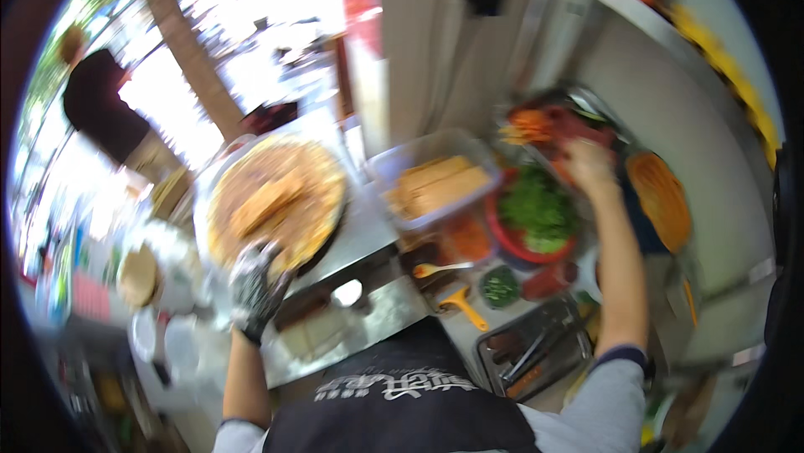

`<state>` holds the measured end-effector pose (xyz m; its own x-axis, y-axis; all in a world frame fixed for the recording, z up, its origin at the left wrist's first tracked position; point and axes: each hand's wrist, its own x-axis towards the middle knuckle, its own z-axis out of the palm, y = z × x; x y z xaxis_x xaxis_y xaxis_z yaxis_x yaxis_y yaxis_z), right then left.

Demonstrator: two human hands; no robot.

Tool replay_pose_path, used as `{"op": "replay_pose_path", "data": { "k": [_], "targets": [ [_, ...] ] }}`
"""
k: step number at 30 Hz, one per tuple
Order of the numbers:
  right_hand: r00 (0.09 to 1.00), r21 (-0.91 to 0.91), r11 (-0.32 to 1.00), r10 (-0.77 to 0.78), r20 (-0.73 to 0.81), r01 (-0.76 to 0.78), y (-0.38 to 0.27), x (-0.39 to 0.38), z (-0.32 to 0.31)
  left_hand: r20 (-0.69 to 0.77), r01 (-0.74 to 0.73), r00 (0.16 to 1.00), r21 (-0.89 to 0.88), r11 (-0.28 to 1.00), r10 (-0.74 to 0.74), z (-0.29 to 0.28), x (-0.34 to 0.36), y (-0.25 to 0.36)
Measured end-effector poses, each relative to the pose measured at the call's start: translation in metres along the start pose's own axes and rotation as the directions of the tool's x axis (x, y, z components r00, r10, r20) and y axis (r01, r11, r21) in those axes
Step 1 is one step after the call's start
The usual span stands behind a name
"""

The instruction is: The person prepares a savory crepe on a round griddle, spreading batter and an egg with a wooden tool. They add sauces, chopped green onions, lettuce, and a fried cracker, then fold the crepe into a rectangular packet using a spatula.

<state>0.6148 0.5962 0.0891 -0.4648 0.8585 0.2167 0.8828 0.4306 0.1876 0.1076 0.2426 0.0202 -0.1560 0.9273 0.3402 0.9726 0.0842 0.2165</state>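
My left hand [258, 281], in a dark, mottled glove, is at the near edge of a large round crepe [301, 185] on a griddle; its fingers are blurred, and I cannot make out what they hold, if anything. An oblong golden fried piece [266, 203] lies on the crepe. My bare right hand [590, 167] reaches into a metal tray of red slices [586, 132] and orange shreds [528, 126], its fingertips among the slices and unclear. Just below it is a red bowl of leafy greens [532, 210]. A clear container of golden slabs [440, 185] stands between my hands.
A person in a dark top [105, 105] stands at the upper left. Near me are an orange-handled scraper [463, 304], a small bowl of chopped greens [499, 287] and a dark tray with tongs [528, 352]. A wall shelf [620, 9] runs along the upper right.
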Motion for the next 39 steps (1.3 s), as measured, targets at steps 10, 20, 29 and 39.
{"op": "replay_pose_path", "data": {
  "k": [10,20,29,39],
  "targets": [
    [0.930,0.100,0.980,0.196,-0.311,-0.173,0.040,0.022,-0.024,0.019,0.120,0.993,-0.051,0.991,-0.119,-0.022,-0.019,0.006],
    [0.942,0.941,-0.227,0.284,-0.181,0.250,-0.103,0.045,-0.200,0.041,-0.009,0.998,-0.598,0.801,0.042,-0.046,0.035,0.010],
    [0.931,0.786,-0.550,-0.354,0.088,-0.284,-0.316,0.055,-0.174,0.004,-0.078,0.988,-0.843,0.531,0.153,-0.020,0.089,-0.026],
    [0.888,0.843,-0.281,-0.186,0.422,-0.459,-0.463,0.110,-0.023,0.483,0.455,0.869,-0.865,-0.212,-0.107,-0.003,0.036,-0.146]
  ]
}}
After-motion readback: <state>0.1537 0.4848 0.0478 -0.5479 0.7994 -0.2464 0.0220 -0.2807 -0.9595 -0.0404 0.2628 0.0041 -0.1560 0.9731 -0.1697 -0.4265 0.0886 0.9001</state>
